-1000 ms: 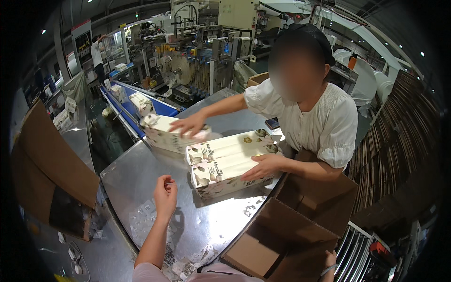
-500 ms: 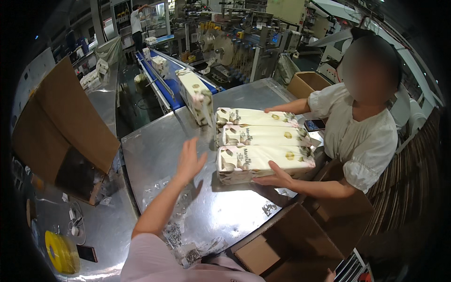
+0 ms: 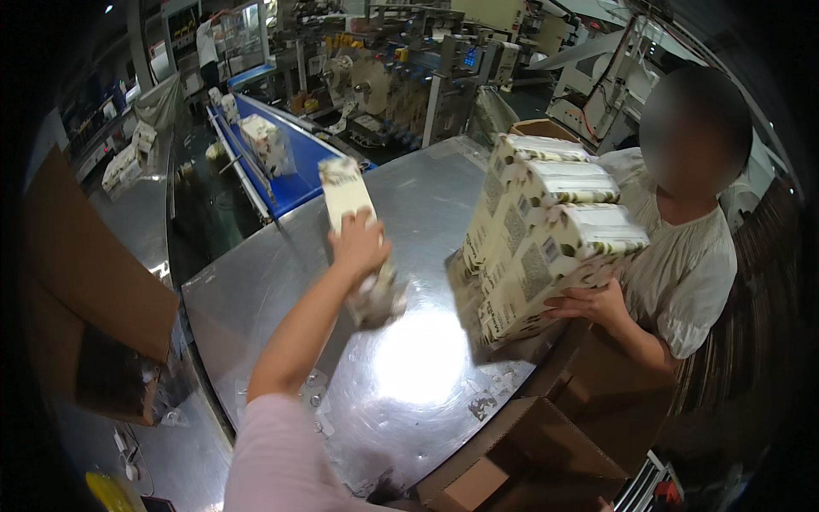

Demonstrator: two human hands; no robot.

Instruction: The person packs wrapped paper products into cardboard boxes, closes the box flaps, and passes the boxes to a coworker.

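My left hand (image 3: 359, 247) is closed over the top of a tissue pack (image 3: 345, 189), cream with a floral print, on the metal table (image 3: 409, 256). The pack's lower end is blurred. Only a bit of my right hand (image 3: 604, 504) shows at the bottom edge, by the open cardboard box (image 3: 546, 444); its grip is hidden. To the right, a co-worker's hand (image 3: 593, 303) supports a group of three tissue packs (image 3: 520, 247), tipped upright above the table edge.
A blue conveyor belt (image 3: 294, 162) carries more tissue packs (image 3: 264, 141) at the far left. Another open cardboard box (image 3: 111, 264) stands on the left. The co-worker (image 3: 682, 247) stands close on the right. Machinery (image 3: 384, 77) fills the background.
My left hand, open and empty before, has moved forward and taken hold of the single pack. The co-worker has lifted and tipped the three packs from lying flat to upright.
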